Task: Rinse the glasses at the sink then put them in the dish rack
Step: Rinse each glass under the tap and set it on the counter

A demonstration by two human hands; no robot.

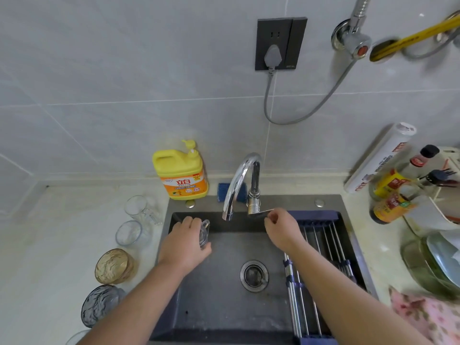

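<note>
My left hand (185,241) grips a clear glass (204,234) over the left side of the dark sink (224,314), to the left of the chrome tap spout (236,185). My right hand (281,226) pinches the tap's lever handle (260,212). No water is visible. On the counter to the left stand a clear handled glass (139,209), a clear tumbler (129,232), an amber glass (113,266) and a grey-blue glass (99,305). A roll-up dish rack (321,247) of steel rods lies across the sink's right side, with nothing on it.
A yellow detergent bottle (181,175) and a blue sponge (224,189) sit behind the sink. Sauce bottles (393,195), a foil roll (380,158), stacked dishes (438,260) and a pink cloth (428,317) crowd the right counter. The drain (254,276) is in the basin's middle.
</note>
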